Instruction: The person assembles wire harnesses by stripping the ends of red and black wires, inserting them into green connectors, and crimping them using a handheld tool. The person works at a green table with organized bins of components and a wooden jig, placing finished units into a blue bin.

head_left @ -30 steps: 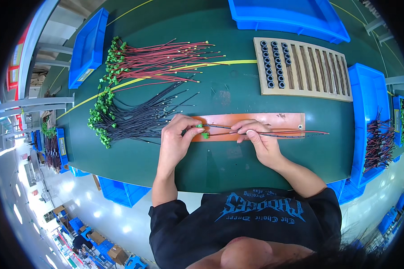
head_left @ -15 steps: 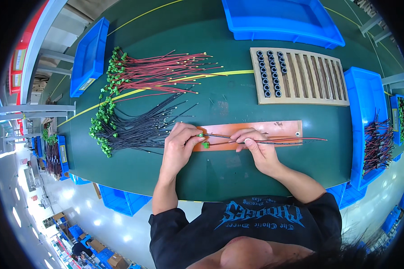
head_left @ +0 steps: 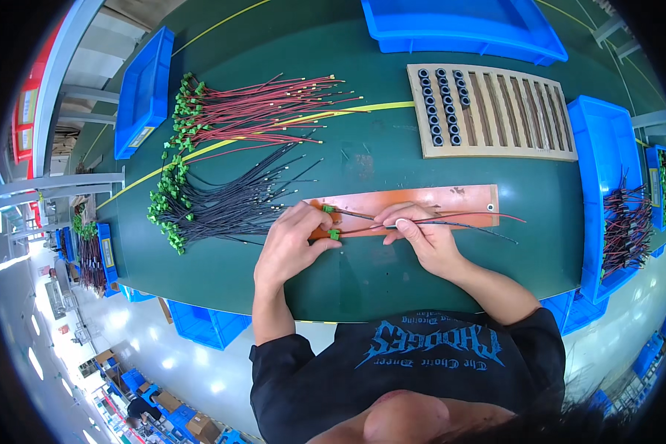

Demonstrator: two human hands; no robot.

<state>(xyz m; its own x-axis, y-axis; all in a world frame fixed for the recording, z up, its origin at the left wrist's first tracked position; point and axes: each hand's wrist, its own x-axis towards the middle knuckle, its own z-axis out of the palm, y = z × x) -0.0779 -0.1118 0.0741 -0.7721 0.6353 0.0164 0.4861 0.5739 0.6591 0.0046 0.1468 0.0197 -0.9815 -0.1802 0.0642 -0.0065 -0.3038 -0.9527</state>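
My right hand [head_left: 427, 240] pinches a pair of thin wires, one red [head_left: 488, 217] and one black [head_left: 481, 231], whose free ends stick out to the right. Toward the left these wires run to two small green connectors, an upper one [head_left: 328, 209] and a lower one [head_left: 334, 234]. Close beside both connectors is my left hand [head_left: 292, 240], its thumb and forefinger apart with a gap between them. Under the hands lies a long orange strip [head_left: 459, 198] with a hole at its right end.
Red wires [head_left: 274, 111] and black wires [head_left: 237, 200] with green connectors lie fanned out at left. A slotted tan board [head_left: 488, 152] holds several black ring-shaped parts. Blue bins stand at far left [head_left: 144, 96], at the back [head_left: 466, 29] and at right [head_left: 596, 148], the right one containing wire bundles.
My left thumb and forefinger have parted from the upper green connector. The wires' free ends have swung slightly nearer and left, with red and black now spread apart.
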